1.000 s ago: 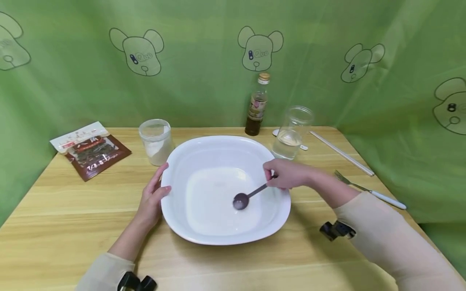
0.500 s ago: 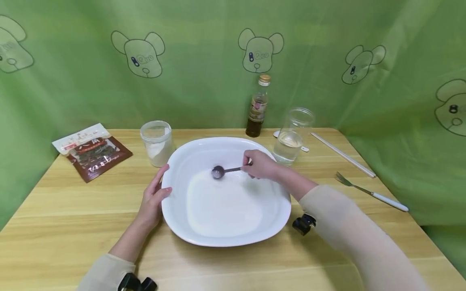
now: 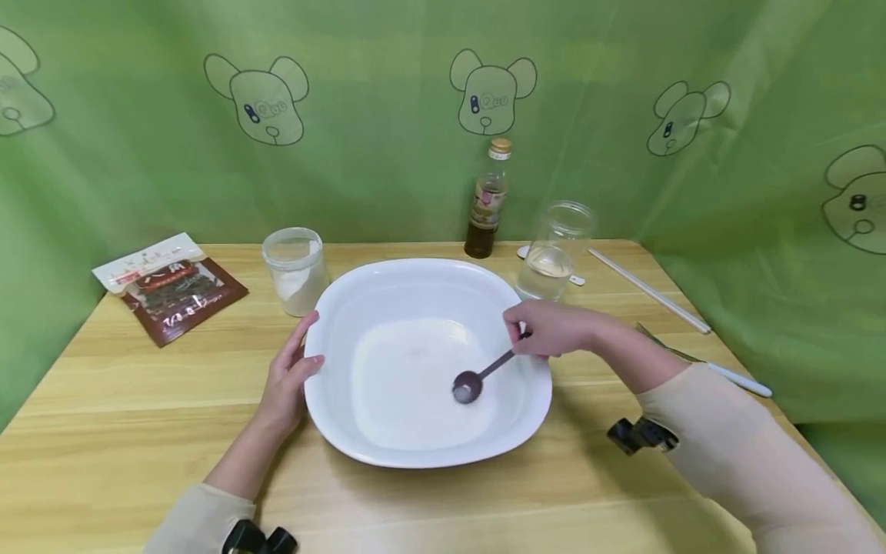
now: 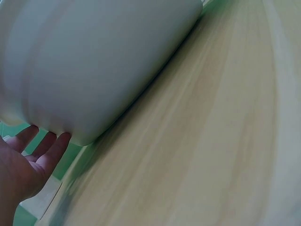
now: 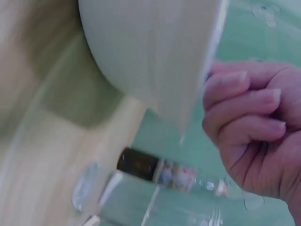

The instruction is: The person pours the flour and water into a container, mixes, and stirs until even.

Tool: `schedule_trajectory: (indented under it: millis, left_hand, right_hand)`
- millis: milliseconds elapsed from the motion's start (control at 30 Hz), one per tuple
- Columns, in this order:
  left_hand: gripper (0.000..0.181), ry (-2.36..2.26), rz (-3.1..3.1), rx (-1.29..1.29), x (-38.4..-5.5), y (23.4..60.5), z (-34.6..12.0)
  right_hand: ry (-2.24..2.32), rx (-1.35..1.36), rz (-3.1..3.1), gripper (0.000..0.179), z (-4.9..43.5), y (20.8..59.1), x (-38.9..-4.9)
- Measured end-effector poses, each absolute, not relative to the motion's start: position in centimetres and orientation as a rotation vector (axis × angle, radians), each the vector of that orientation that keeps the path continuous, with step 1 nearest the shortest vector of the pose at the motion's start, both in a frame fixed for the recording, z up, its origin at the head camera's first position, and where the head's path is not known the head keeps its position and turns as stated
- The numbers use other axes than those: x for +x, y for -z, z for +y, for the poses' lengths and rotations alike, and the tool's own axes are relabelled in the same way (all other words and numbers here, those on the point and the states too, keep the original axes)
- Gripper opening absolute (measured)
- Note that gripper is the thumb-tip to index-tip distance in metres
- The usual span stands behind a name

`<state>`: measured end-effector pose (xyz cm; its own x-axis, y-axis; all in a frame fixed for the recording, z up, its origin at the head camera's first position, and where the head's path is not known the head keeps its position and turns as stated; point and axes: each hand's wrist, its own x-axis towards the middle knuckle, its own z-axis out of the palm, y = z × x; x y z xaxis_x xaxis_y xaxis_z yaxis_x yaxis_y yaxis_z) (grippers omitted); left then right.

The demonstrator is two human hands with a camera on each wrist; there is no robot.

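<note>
A large white basin [image 3: 422, 459] stands on the wooden table. My left hand [image 3: 285, 385] rests against its left side, thumb at the rim; in the left wrist view, the fingers [image 4: 57, 149] of that hand press the outer wall. With curled fingers, my right hand [image 3: 554, 329] grips the handle of a dark brown round-bowled spoon [image 3: 467, 387] over the right part of the basin. The spoon's bowl is low inside, over the pale, glossy floor. In the right wrist view, the basin wall hides the spoon from sight.
Behind the basin stand a jar of white powder [image 3: 298, 281], a sauce bottle [image 3: 485, 204] and a glass jar of clear liquid [image 3: 547, 271]. A brown food packet [image 3: 176, 291] lies at left. White chopsticks [image 3: 651, 291] and a fork [image 3: 737, 379] lie at right.
The spoon and my right hand swung toward the back left of the basin, then came back to the near right. My left hand has stayed at the rim.
</note>
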<state>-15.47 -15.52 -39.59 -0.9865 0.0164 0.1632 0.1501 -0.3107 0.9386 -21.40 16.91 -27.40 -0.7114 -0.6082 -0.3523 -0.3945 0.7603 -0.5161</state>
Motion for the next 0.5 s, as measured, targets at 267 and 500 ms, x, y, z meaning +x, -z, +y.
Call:
schedule_trajectory:
  millis: [267,500]
  left_hand:
    - [0.059,2.476,-1.780,-0.239,-15.5,39.7,-15.6]
    - [0.059,2.478,-1.782,-0.231,-15.5,39.7,-15.6]
  right_hand:
    - [0.605,-0.637,2.653,0.007,15.6,29.0,-23.0]
    - [0.678,-0.642,2.501,0.008,13.6,29.6,-22.3]
